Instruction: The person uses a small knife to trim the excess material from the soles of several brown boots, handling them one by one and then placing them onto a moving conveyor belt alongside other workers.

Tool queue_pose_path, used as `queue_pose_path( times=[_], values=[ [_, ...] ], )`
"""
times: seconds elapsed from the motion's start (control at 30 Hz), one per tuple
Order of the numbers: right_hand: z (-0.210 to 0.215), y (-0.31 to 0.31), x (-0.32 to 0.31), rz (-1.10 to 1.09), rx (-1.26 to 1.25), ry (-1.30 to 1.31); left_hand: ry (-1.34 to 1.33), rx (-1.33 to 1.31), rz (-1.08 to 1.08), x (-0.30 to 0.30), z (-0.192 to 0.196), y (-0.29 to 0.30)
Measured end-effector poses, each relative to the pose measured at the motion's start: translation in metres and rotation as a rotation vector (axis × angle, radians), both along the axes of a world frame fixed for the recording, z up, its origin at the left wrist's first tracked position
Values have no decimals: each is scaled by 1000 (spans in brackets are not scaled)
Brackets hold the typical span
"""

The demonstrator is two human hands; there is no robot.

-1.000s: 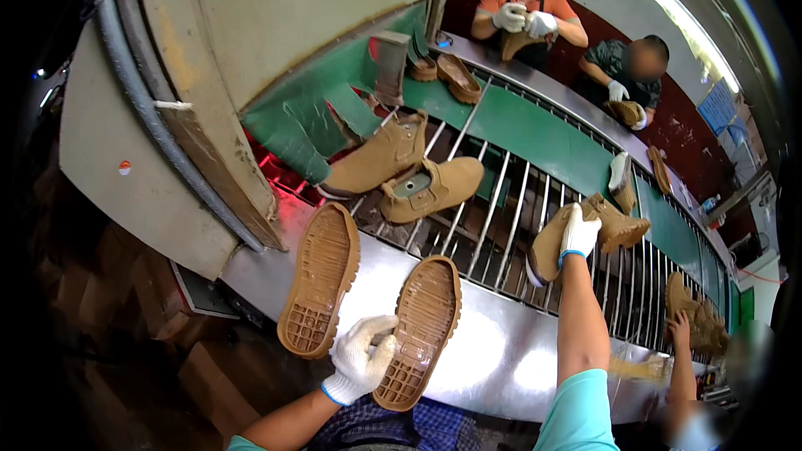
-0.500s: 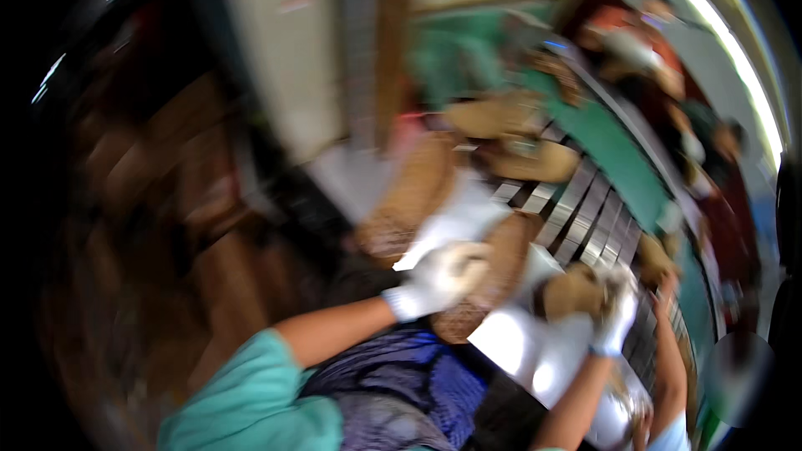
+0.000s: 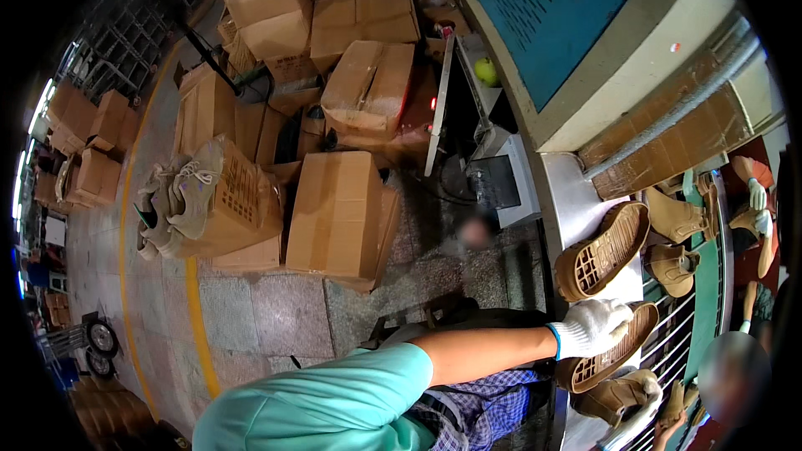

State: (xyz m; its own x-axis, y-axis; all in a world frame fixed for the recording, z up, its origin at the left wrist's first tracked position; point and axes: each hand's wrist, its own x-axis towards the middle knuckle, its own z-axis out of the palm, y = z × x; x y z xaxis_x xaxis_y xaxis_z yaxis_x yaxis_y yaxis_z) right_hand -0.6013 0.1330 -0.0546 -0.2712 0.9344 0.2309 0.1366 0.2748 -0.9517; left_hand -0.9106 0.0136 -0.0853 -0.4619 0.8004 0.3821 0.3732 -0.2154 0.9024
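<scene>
My left hand [image 3: 591, 328], in a white knit glove, has its fingers curled over a brown shoe sole [image 3: 616, 357] with a lattice-patterned heel, lying at the metal table's [image 3: 576, 184] near edge. Below it in the picture, my right hand [image 3: 642, 409], also gloved, grips a tan boot [image 3: 608, 399]; its fingers are partly hidden by the picture's curve. A second brown sole [image 3: 603, 252] rests farther up, apart from both hands. Two more tan boots, one ankle-high [image 3: 678, 215] and one smaller [image 3: 672, 269], stand beyond it.
Past the table runs a slatted conveyor [image 3: 668, 334] with a green border [image 3: 708, 284]. Co-workers' hands [image 3: 758, 194] handle boots across it. On my left, cardboard boxes [image 3: 334, 213] crowd the floor, one topped with grey shoes [image 3: 180, 196]. A large machine cabinet [image 3: 643, 50] stands ahead.
The view has swung left, bringing the boxes and floor into sight, and is now sharper. My left hand stays at the sole, and my right hand still has the boot.
</scene>
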Motion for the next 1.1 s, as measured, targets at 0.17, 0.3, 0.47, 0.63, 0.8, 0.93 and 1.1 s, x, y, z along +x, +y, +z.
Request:
queue_pose_path(
  times=[0.17,0.3,0.47,0.63,0.8,0.93,1.1],
  values=[
    [3,-1,2,-73,-20,-79,2,15,-41,1,-5,0],
    [2,2,1,-94,-20,-127,25,-90,-132,-9,4,-3],
    [12,8,-2,-172,-2,-214,21,-33,-136,-1,-4,4],
    [14,9,-19,-215,-1,-282,18,64,-78,3,-8,12],
    [13,1,-31,-263,9,-317,30,65,-69,6,-9,10],
    [12,-11,-27,-295,22,-322,85,100,-62,13,-16,11],
    [25,-43,12,-348,61,-280,332,102,-25,14,-11,6]
  ],
)
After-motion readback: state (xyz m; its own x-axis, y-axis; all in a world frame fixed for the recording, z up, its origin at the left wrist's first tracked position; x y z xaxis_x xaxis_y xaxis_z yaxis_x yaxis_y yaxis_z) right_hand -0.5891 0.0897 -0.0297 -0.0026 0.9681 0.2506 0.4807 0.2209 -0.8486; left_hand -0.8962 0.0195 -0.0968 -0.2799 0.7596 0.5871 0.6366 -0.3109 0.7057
